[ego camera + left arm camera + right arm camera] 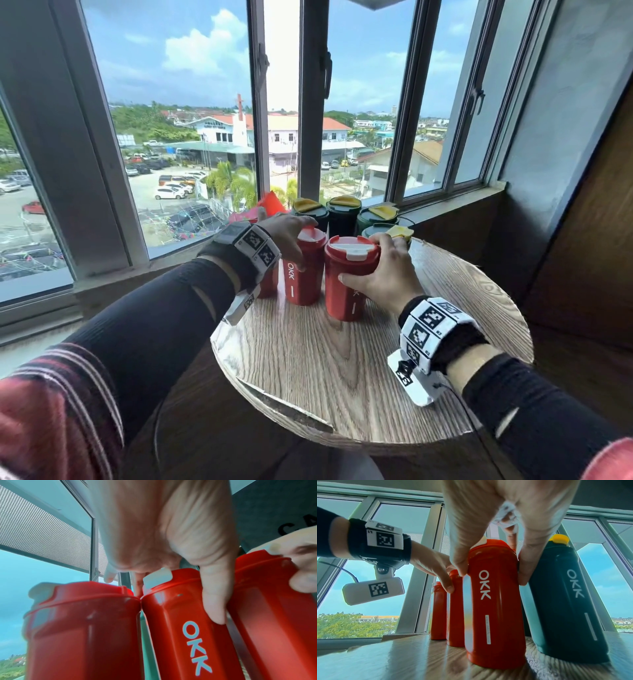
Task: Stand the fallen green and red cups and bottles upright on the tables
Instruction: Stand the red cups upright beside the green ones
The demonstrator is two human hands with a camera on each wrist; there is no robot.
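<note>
Item: round table (359, 377), pale wood with strong open grain, its near rim chipped and showing a silvery edge; it is standing against a window sill

Item: near red cup (346, 277), tall, smooth and glossy, tapering toward the base, with white "OKK" lettering and a red lid with a white flip tab. It is standing upright on the table; the right hand (387, 274) is gripping it just under the lid, thumb on the near side and fingers curled round the far side, apparently to steady it as it settles

Item: second red cup (303, 270), same make, upright just beside the first. The left hand (284, 236) is reaching over its lid from above, thumb lying down the wall and fingers dropping behind, seemingly holding it square against its neighbours

Item: third red cup (82, 628), upright at the left, its lid rim touching the second cup's

Item: green cups (342, 214), dark matte bodies with yellow flip lids, grouped upright behind the red ones at the window side

Judgement: nothing in view is lying down; this table is looking nearly finished
</note>
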